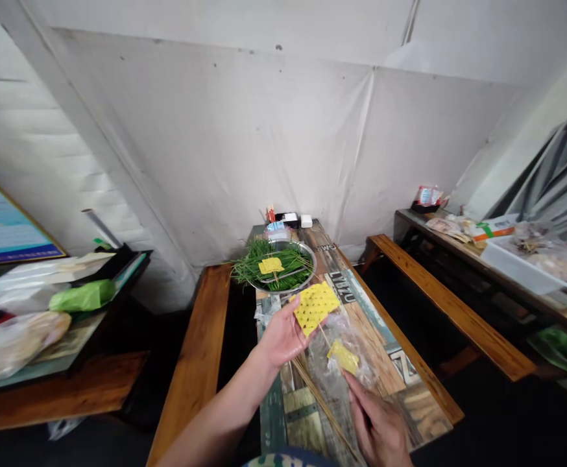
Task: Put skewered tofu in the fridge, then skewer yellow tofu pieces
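Two yellow sheets in play: left hand [278, 337] pinches the dotted sheet [315, 306] by its nine-o'clock edge; right hand [378, 425], fingers together, touches the smaller sheet [343, 357] in the plastic bag [335, 370]. Judged thin, light, floppy, tearable; grip edges.

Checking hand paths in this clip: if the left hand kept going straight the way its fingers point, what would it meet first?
The left hand, holding a yellow perforated sheet, points up the table toward the metal bowl of green stalks. That bowl's near rim looks first in line, though depth is hard to judge.
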`<act>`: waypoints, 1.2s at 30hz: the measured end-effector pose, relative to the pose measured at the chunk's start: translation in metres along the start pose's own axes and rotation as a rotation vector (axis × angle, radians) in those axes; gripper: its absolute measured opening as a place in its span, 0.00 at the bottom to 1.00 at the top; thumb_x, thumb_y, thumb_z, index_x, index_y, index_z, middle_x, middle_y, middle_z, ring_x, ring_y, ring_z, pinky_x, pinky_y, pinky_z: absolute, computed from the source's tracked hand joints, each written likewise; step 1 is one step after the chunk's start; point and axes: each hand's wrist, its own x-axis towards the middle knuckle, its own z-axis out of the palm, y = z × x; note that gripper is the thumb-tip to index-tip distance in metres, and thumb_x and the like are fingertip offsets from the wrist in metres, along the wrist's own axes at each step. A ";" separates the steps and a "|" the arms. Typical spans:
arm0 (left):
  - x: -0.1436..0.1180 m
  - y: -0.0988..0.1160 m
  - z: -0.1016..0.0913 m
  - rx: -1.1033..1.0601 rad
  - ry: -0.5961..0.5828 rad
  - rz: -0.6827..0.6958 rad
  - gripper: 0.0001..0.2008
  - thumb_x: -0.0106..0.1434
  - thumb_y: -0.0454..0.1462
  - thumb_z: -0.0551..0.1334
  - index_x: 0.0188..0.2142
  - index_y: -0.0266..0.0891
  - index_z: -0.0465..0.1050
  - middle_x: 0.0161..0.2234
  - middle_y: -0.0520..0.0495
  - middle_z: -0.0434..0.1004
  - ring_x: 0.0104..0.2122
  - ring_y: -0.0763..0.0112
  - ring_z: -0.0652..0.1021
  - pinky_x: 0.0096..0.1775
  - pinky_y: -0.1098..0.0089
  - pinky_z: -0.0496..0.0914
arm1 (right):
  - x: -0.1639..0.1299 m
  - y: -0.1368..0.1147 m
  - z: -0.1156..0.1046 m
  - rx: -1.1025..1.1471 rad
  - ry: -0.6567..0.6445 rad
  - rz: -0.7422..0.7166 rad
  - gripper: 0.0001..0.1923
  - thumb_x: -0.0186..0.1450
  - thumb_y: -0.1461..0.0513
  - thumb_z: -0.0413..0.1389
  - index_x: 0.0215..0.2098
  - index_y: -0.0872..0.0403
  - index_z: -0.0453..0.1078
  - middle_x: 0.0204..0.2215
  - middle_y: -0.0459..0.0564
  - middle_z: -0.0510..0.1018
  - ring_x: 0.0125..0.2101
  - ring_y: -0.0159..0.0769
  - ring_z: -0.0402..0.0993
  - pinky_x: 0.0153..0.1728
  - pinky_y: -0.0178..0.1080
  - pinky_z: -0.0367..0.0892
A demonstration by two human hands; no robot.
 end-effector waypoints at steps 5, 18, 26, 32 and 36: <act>0.003 0.006 -0.003 0.003 0.024 0.024 0.18 0.62 0.33 0.49 0.51 0.28 0.58 0.45 0.40 0.71 0.45 0.65 0.72 0.49 0.65 0.64 | 0.001 0.000 0.000 -0.041 -0.015 0.008 0.31 0.60 0.71 0.48 0.59 0.51 0.48 0.42 0.52 0.75 0.37 0.34 0.75 0.35 0.30 0.71; 0.018 0.012 -0.015 0.011 0.052 -0.072 0.21 0.62 0.30 0.46 0.55 0.24 0.51 0.45 0.36 0.70 0.46 0.66 0.71 0.49 0.66 0.65 | 0.000 0.005 0.000 -0.030 -0.021 0.027 0.27 0.61 0.70 0.48 0.58 0.53 0.53 0.43 0.52 0.74 0.39 0.33 0.73 0.38 0.31 0.70; 0.017 0.012 -0.014 -0.027 0.093 -0.110 0.22 0.61 0.30 0.49 0.55 0.26 0.51 0.44 0.35 0.71 0.47 0.62 0.71 0.47 0.64 0.65 | 0.001 0.003 -0.003 -0.013 -0.044 0.032 0.24 0.61 0.70 0.46 0.56 0.57 0.56 0.42 0.53 0.75 0.39 0.33 0.74 0.37 0.29 0.71; 0.015 0.012 -0.010 -0.021 0.084 -0.109 0.23 0.60 0.30 0.51 0.55 0.23 0.51 0.46 0.33 0.70 0.48 0.61 0.69 0.49 0.64 0.64 | -0.004 0.004 -0.004 -0.025 -0.047 0.029 0.23 0.61 0.68 0.46 0.55 0.57 0.57 0.42 0.54 0.75 0.39 0.35 0.74 0.38 0.30 0.70; 0.014 0.011 -0.011 -0.005 0.083 -0.110 0.23 0.60 0.30 0.51 0.55 0.24 0.52 0.44 0.34 0.71 0.48 0.61 0.70 0.49 0.64 0.64 | -0.008 0.005 -0.004 -0.028 -0.050 0.036 0.23 0.62 0.68 0.45 0.56 0.57 0.57 0.43 0.54 0.74 0.39 0.34 0.74 0.37 0.30 0.70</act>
